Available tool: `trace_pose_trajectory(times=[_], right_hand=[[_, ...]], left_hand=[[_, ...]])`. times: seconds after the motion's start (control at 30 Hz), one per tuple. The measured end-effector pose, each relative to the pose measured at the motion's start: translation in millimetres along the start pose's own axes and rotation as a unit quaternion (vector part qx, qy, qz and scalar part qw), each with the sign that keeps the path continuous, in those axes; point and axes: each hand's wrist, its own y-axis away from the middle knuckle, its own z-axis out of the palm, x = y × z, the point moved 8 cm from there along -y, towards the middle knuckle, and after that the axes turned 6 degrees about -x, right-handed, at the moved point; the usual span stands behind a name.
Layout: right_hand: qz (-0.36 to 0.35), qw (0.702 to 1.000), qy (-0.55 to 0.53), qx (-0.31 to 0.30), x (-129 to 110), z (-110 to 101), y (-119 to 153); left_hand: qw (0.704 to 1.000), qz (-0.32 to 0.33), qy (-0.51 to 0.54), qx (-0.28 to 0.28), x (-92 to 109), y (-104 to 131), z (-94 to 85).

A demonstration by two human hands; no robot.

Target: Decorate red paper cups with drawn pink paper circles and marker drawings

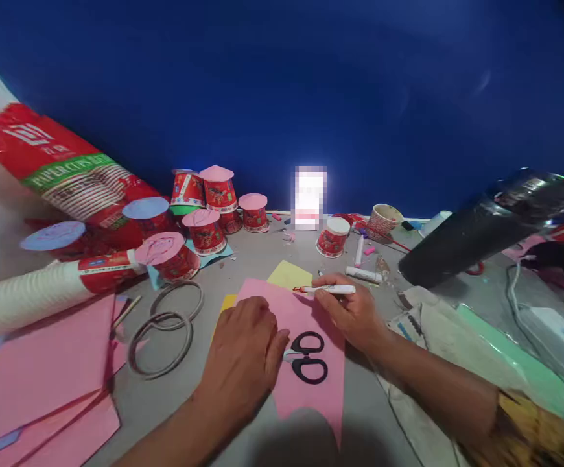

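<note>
Pink paper [282, 311] with a cut-out curve at its near edge lies in the middle of the table, over yellow paper [292, 275]. My left hand [246, 344] rests palm down on the pink paper's left part, fingers lying flat. Between finger and thumb, my right hand [347, 308] holds a white marker [333, 289], its reddish tip pointing left above the paper's far edge. Black-handled scissors [308, 358] lie on the pink paper between my hands, blades partly hidden by my left hand.
Red paper cups [208, 235] topped with paper discs stand at back left, near stacked cups [34, 298] and grey rings [160, 344]. Pink sheets [43, 383] lie left. A bright phone [310, 198] stands behind. A black bottle [471, 230] and cloth [437, 324] are right.
</note>
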Motion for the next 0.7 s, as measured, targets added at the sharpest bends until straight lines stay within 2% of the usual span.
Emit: trace_pose_trajectory(times=[0.17, 0.43, 0.7], right_hand=[[-0.003, 1.000, 0.022, 0.000, 0.4, -0.4, -2.6], [-0.021, 0.999, 0.027, -0.015, -4.4, 2.1, -3.2], [-0.014, 1.000, 0.022, 0.006, -1.4, -0.7, -2.0]], left_hand=[[0.997, -0.062, -0.041, 0.017, -13.8, 0.9, -3.4], [0.996, -0.075, -0.049, -0.022, -18.7, -3.2, 0.7], [0.994, -0.079, -0.070, -0.021, -21.4, -8.5, -3.9]])
